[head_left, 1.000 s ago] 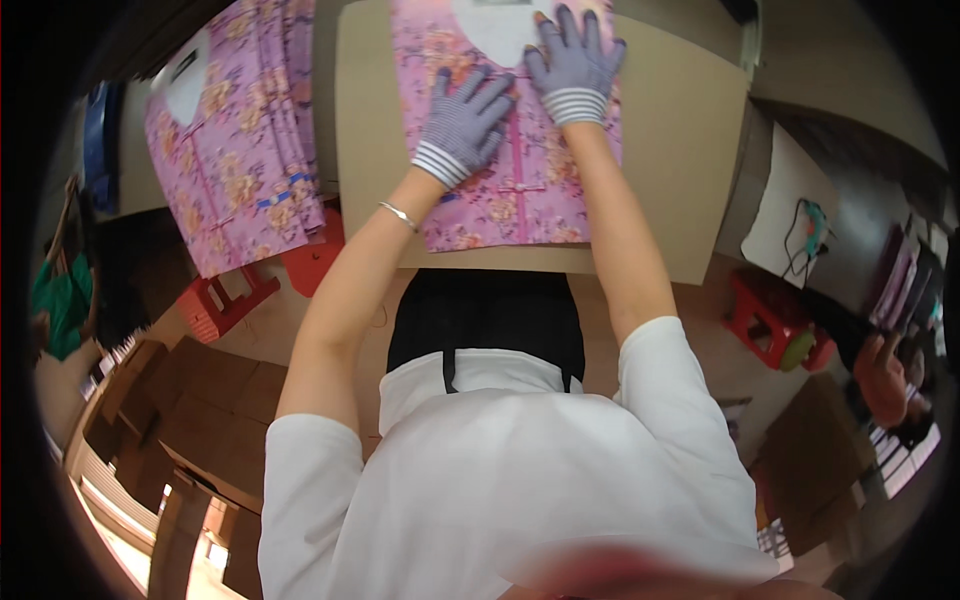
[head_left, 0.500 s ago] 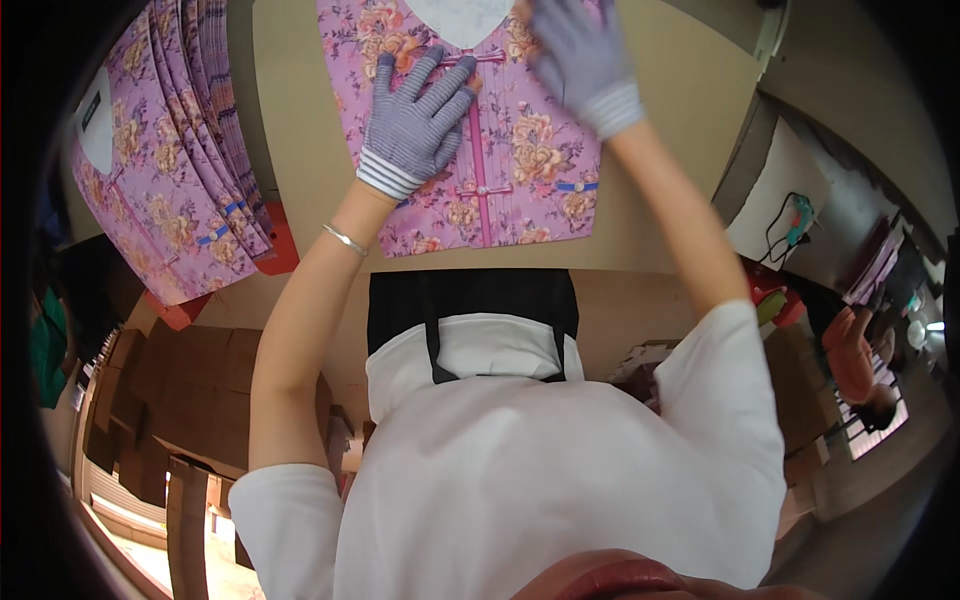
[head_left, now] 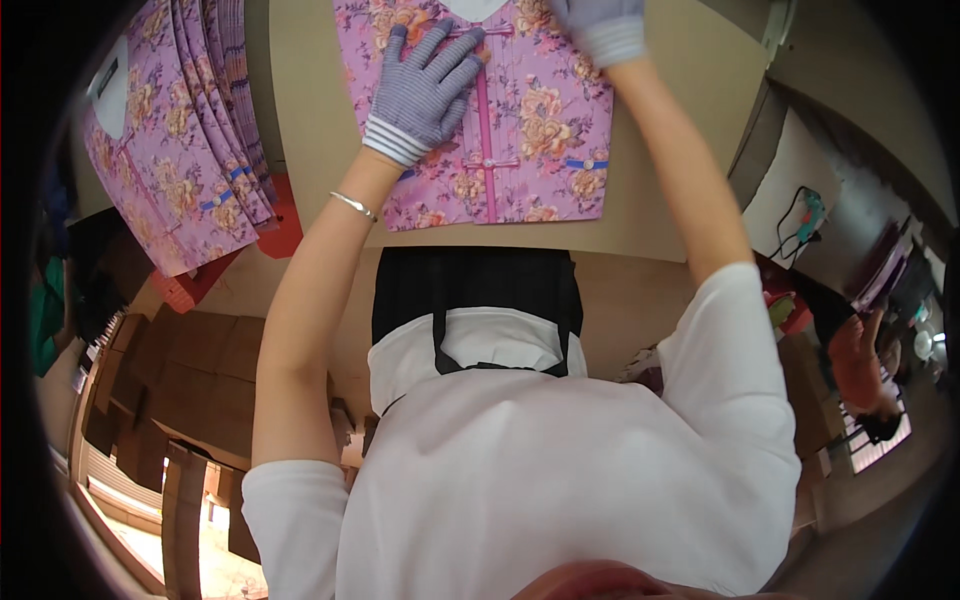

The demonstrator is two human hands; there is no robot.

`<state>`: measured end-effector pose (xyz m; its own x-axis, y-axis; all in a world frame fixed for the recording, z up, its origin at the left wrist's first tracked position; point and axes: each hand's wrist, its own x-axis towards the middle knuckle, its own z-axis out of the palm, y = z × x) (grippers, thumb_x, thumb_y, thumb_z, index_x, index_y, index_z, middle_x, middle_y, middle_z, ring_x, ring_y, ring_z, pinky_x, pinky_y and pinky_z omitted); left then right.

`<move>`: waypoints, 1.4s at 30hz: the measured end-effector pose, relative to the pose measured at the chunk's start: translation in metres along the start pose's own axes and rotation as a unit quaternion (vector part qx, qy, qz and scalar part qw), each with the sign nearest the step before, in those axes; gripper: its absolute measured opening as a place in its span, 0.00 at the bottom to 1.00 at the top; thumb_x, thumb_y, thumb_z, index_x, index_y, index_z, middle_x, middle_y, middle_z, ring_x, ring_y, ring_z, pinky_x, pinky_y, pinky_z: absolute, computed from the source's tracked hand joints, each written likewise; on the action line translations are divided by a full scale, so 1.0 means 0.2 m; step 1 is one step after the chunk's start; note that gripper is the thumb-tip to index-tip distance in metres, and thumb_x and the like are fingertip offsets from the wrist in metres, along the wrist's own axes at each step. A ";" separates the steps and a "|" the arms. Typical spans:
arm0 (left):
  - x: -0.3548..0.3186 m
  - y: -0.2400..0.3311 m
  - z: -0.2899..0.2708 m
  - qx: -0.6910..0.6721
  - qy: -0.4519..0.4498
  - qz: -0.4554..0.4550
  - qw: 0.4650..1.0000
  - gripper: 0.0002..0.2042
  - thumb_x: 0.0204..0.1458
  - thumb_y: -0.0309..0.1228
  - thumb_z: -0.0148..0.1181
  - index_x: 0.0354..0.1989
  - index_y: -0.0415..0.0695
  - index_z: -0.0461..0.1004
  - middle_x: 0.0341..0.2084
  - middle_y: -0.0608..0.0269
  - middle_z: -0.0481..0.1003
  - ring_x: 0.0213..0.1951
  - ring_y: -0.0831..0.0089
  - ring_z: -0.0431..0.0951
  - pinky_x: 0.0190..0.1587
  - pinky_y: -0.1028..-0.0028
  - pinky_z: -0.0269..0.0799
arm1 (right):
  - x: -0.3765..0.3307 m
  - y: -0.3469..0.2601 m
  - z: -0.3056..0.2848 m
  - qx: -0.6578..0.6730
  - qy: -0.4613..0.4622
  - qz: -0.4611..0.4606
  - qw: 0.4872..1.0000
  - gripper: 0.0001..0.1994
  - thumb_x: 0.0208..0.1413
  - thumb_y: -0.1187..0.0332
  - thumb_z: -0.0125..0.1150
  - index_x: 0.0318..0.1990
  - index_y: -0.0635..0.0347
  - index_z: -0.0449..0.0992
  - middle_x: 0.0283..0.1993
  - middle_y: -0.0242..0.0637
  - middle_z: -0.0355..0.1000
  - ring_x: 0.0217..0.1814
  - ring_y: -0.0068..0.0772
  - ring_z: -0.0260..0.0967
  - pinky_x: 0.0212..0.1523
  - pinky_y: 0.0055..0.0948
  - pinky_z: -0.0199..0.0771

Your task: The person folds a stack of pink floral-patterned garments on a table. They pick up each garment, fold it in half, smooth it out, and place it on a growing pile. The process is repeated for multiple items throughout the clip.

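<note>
A flat purple garment [head_left: 540, 130] with an orange rose print lies in front of me. Pink piping and knotted fastenings run down its middle, a white patch shows at the neck, and a blue tab with a round button sits near its lower right. Flat on its left half rests my left hand [head_left: 425, 90], in a grey-blue striped glove with bare fingertips, fingers spread and holding nothing. My right hand [head_left: 603, 28], gloved alike, is over the garment's upper right edge; the frame's top cuts off its fingers, so its grip is hidden.
The garment lies on a tan tabletop [head_left: 690, 120]. At the left, a stack of matching floral garments [head_left: 165, 150] overlaps a red holder [head_left: 280, 220]. Brown cartons [head_left: 200, 380] stand lower left. A teal tool with a cord [head_left: 808, 215] lies at the right, and another person [head_left: 858, 365] is beyond it.
My right hand has moved up toward the top edge, partly out of view. The left hand stays flat on the garment. The whole view has shifted slightly, putting the garment higher.
</note>
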<state>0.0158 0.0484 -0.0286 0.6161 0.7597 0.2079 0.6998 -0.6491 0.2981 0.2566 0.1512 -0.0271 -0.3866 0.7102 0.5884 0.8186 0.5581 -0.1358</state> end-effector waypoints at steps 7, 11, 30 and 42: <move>0.00 -0.01 0.03 0.021 0.011 0.027 0.999 0.23 0.51 0.33 0.52 0.59 0.52 0.69 0.63 0.64 0.64 0.64 0.57 0.62 0.65 0.44 0.48 | -0.97 -0.70 -0.72 0.070 -0.272 0.107 0.954 0.25 0.51 0.63 0.56 0.57 0.62 0.67 0.66 0.45 0.61 0.69 0.46 0.56 0.65 0.58 0.52; -0.04 -0.01 0.01 0.056 0.004 0.025 0.998 0.24 0.50 0.32 0.53 0.59 0.51 0.68 0.63 0.63 0.64 0.64 0.56 0.61 0.65 0.45 0.50 | -1.36 -0.91 -1.18 0.068 -0.369 0.210 0.903 0.27 0.50 0.66 0.56 0.61 0.53 0.66 0.67 0.45 0.60 0.71 0.47 0.53 0.68 0.51 0.51; -0.36 0.18 -0.10 -0.013 -0.007 0.038 0.999 0.22 0.40 0.32 0.58 0.48 0.43 0.73 0.59 0.55 0.66 0.61 0.55 0.63 0.63 0.46 0.55 | -1.45 -0.77 -0.97 0.507 -0.107 0.689 0.507 0.10 0.60 0.66 0.49 0.35 0.60 0.75 0.33 0.46 0.78 0.32 0.42 0.78 0.33 0.38 0.79; -0.30 0.28 -0.09 -0.046 -0.070 0.018 0.996 0.28 0.43 0.40 0.61 0.56 0.48 0.69 0.64 0.59 0.61 0.67 0.57 0.56 0.67 0.45 0.48 | -0.29 0.05 -0.24 0.391 -0.068 0.731 0.555 0.11 0.51 0.67 0.49 0.24 0.64 0.73 0.19 0.45 0.74 0.15 0.40 0.73 0.11 0.32 0.68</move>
<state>0.0114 -0.0317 -0.0078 0.6894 0.7186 0.0911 0.6436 -0.6654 0.3783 0.3078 0.0957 -0.0252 0.3758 0.6453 -0.6651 -0.1154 -0.6796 -0.7245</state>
